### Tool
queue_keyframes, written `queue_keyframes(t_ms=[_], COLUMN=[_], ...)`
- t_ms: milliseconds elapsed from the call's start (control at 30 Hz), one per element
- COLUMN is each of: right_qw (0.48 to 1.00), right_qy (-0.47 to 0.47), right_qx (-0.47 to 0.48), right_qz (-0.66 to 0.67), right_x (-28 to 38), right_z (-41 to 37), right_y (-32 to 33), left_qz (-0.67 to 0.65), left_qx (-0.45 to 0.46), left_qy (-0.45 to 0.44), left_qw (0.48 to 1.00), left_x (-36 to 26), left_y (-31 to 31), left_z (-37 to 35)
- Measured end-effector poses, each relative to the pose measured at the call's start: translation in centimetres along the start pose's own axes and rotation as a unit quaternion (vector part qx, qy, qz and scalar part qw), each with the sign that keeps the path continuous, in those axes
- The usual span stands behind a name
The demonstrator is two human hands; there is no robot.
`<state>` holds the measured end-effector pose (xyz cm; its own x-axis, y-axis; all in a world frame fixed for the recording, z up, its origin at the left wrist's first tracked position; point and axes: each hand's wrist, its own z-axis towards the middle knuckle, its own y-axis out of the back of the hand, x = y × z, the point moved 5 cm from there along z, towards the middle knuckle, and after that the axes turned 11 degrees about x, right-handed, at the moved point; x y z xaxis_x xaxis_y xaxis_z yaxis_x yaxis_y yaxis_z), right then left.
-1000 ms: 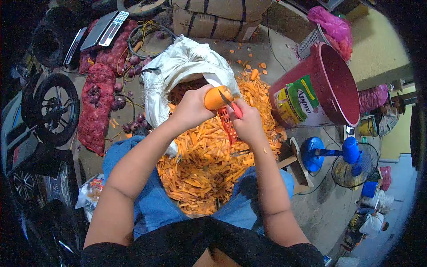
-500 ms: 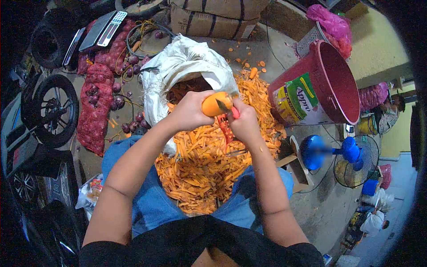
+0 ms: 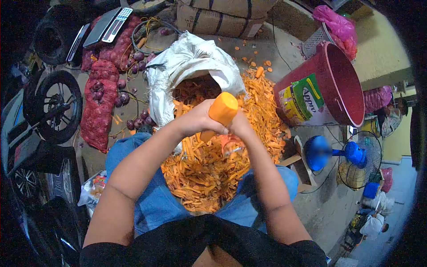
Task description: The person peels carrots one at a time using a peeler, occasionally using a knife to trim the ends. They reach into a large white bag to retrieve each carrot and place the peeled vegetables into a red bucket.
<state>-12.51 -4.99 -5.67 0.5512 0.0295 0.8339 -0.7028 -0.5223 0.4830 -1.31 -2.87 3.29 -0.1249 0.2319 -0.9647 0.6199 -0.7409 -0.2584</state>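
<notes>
An orange carrot [image 3: 223, 108] is gripped in my left hand [image 3: 199, 119], its smooth rounded end tilted up toward the camera. Close beside it on the right, my right hand [image 3: 240, 124] is closed on a red peeler [image 3: 230, 143], which is blurred and partly hidden behind the fingers. Both hands are above a large heap of orange peelings [image 3: 200, 178] between my knees. Just beyond the hands, a white woven sack [image 3: 171, 71] lies with its mouth open, peelings inside and around it.
A red bucket [image 3: 344, 84] leans at the right, near a blue fan [image 3: 356, 153] and an open cardboard box [image 3: 304, 167]. Red net bags of onions [image 3: 100, 107], a scale [image 3: 103, 29] and a motorcycle wheel [image 3: 58, 107] are at the left. Brown bales [image 3: 222, 18] lie behind.
The carrot has swung more upright, showing its rounded end. My right hand and the peeler have moved slightly lower, and the whole scene has shifted a little to the right.
</notes>
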Motion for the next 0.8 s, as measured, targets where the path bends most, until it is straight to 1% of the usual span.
queue_keyframes(t_ms=[33,67,100,167,200,233,267,300,333,367,400,433,467,500,633,700,733,800], right_qw=[0.991,0.983,0.956,0.933,0.911,0.881,0.877,0.875,0.926,0.962,0.982,0.968,0.964,0.957,0.947,0.955,0.955,0.951], right_qy=[-0.126,-0.100,-0.073,-0.071,-0.035,0.004,-0.006,-0.005,-0.001,0.002,-0.009,0.029,0.030,0.031,0.027,-0.017,-0.019,-0.016], right_qx=[-0.001,-0.082,-0.163,-0.281,-0.298,-0.313,-0.276,-0.279,-0.245,-0.207,-0.189,-0.206,-0.186,-0.166,-0.155,-0.142,-0.142,-0.145], right_qz=[0.033,0.133,0.230,0.211,0.283,0.354,0.393,0.395,0.288,0.176,0.019,-0.140,-0.187,-0.234,-0.279,-0.261,-0.261,-0.273], right_x=[-1.8,-2.4,-3.0,-0.2,0.0,0.5,1.1,1.6,2.7,3.8,4.9,5.9,6.1,6.3,6.1,5.8,5.9,6.1], right_z=[0.5,0.5,0.1,-2.6,-3.2,-3.6,-4.2,-4.6,-4.7,-4.8,-5.2,-5.6,-5.8,-6.0,-6.8,-6.9,-7.0,-7.1], right_y=[1.3,3.3,5.3,9.8,10.8,11.6,11.7,11.5,11.0,10.2,9.7,9.0,8.5,8.2,7.9,7.8,7.8,7.7], left_qz=[-0.020,-0.041,-0.040,-0.173,-0.179,-0.177,-0.320,-0.456,-0.461,-0.462,-0.453,-0.443,-0.409,-0.408,-0.400,-0.383,-0.384,-0.398], left_qx=[-0.004,-0.005,-0.003,0.091,0.110,0.112,0.149,0.183,0.094,0.096,0.093,0.090,-0.012,-0.011,-0.010,-0.012,-0.012,0.021], left_qy=[0.018,0.036,0.036,0.089,0.058,0.059,0.033,0.007,0.058,0.059,0.075,0.091,0.135,0.135,0.118,0.126,0.127,0.117], left_qw=[1.000,0.999,0.999,0.977,0.976,0.976,0.935,0.871,0.881,0.880,0.884,0.888,0.902,0.903,0.909,0.915,0.915,0.909], left_x=[0.5,1.0,1.1,2.3,3.0,3.7,4.0,3.9,4.1,4.3,4.4,4.3,4.7,4.6,4.4,4.5,4.4,4.0], left_y=[0.3,0.5,0.8,0.2,0.1,-0.2,-1.0,-1.7,-2.0,-2.1,-2.1,-2.2,-1.9,-1.9,-1.9,-1.9,-2.1,-2.8], left_z=[0.1,0.2,0.2,0.0,0.0,0.2,0.4,0.6,1.0,1.4,1.8,2.1,2.1,2.2,2.7,2.8,2.9,3.2])
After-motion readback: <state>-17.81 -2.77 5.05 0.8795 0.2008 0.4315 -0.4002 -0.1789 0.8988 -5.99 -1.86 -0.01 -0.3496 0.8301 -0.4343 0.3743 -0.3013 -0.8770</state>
